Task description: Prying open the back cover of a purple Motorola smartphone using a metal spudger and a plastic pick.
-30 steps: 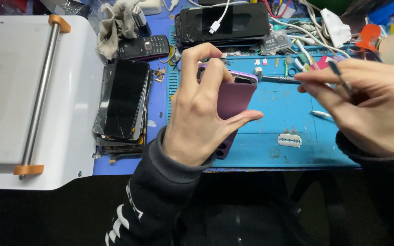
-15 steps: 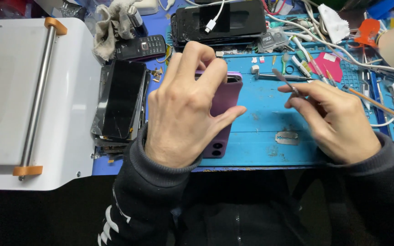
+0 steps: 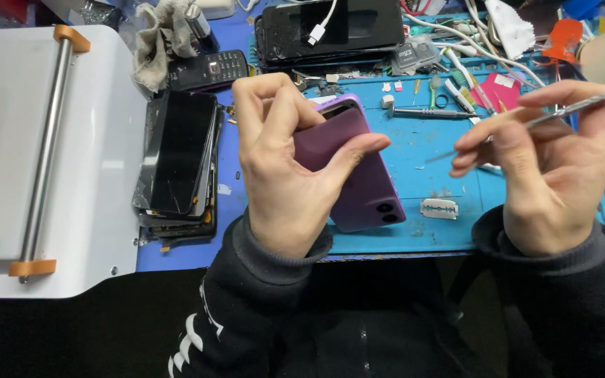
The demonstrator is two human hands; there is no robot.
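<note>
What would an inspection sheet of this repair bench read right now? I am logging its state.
Surface: blue work mat, crowded along its far edge.
Job's things: purple phone, back up, in the left hand; thin metal tool pinched in the right hand.
Clutter: razor blade, stack of dark screens, keypad phone, grey rag, screwdriver.
Fingers: left wrap the phone; right pinch the tool.
Cables: white cable on a black device.
Surroundings: white machine with a steel bar, at left.
</note>
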